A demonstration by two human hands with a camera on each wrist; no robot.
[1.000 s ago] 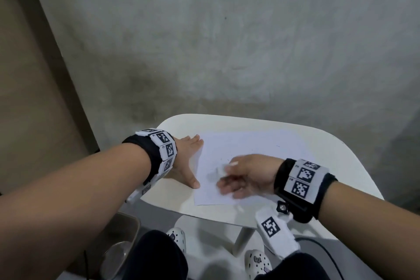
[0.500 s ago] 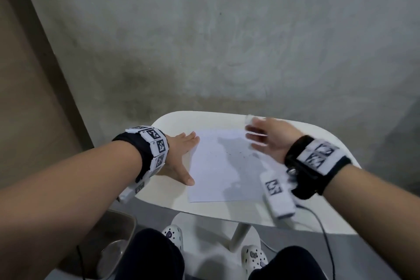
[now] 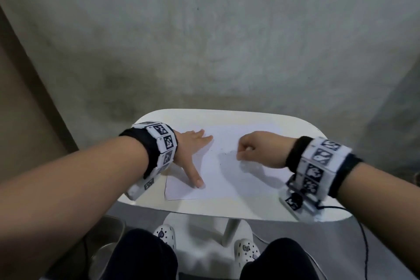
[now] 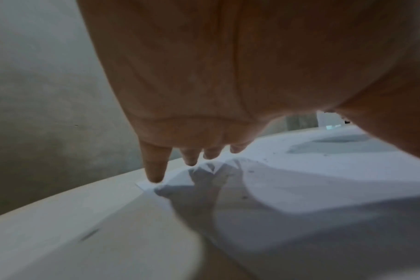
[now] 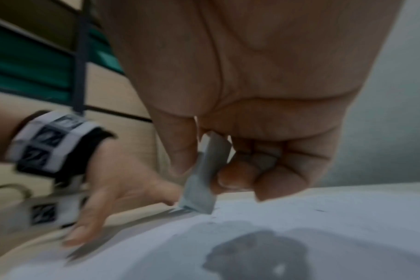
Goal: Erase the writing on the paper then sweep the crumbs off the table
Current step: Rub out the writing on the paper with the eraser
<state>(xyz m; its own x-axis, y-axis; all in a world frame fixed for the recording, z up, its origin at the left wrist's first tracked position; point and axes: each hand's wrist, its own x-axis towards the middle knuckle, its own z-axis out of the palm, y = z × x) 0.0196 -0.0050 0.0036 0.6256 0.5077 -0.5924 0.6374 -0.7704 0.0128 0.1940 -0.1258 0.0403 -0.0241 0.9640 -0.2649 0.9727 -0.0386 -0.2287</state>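
A white sheet of paper [image 3: 227, 173] lies on the small white table [image 3: 204, 208]. My left hand [image 3: 193, 150] lies flat on the sheet's left edge, fingers straight and thumb [image 3: 195, 179] spread toward me. My right hand [image 3: 254, 150] is curled over the middle of the sheet, its shadow just below it. In the right wrist view it pinches a white eraser [image 5: 204, 180] between thumb and fingers, the eraser's lower end at the paper [image 5: 300, 217]. Small dark crumbs [image 4: 264, 161] speckle the sheet. In the head view the eraser is hidden by the hand.
A grey concrete wall [image 3: 227, 41] stands right behind the table. Below the table's near edge are my knees [image 3: 145, 254] and white shoes [image 3: 246, 249]. A metal bin [image 3: 104, 248] sits on the floor at the lower left. A black cable [image 3: 363, 234] hangs from my right wrist.
My right hand swung from the sheet's near part to its far right edge, then came back to the middle with fingers curled. The left hand has stayed on the sheet's left edge.
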